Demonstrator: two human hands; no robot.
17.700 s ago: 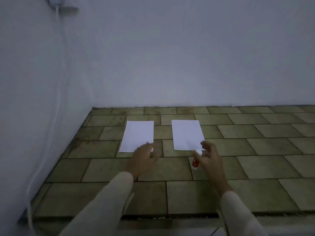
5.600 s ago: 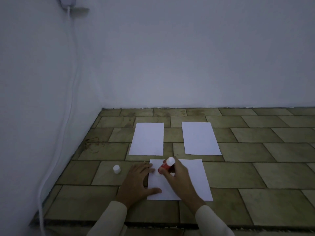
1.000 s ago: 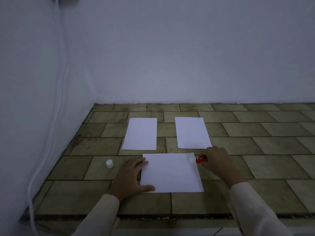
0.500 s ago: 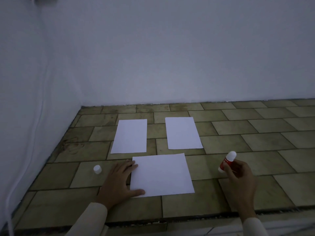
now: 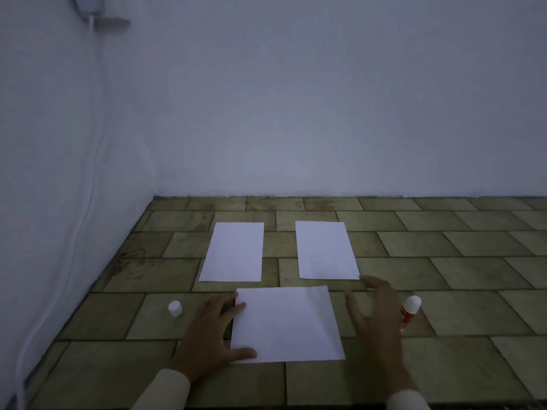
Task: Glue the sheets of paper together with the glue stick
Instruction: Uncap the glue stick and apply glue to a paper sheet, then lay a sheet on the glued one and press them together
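Glue stick (image 5: pixel 410 309) stands white end up on the tiles (image 5: pixel 473 315), just right of your right hand (image 5: pixel 374 318), whose fingers are spread and hold nothing. Your left hand (image 5: pixel 208 335) lies flat, fingertips and thumb on the left edge of the near sheet (image 5: pixel 285 324). Beyond it lie the far left sheet (image 5: pixel 233 251) and far right sheet (image 5: pixel 325 250), apart. The white cap (image 5: pixel 174 308) sits left of your left hand.

Three sheets are lying here: near sheet (image 5: pixel 287 324) touching the left hand (image 5: pixel 207 335) fingers, far-left sheet (image 5: pixel 233 251) and far-right sheet (image 5: pixel 325 250) beyond the fingertips. One glue stick (image 5: pixel 410 310) is showing just right of the right hand (image 5: pixel 376 318) fingers. One cap (image 5: pixel 174 308) is sitting left of the left fingers.
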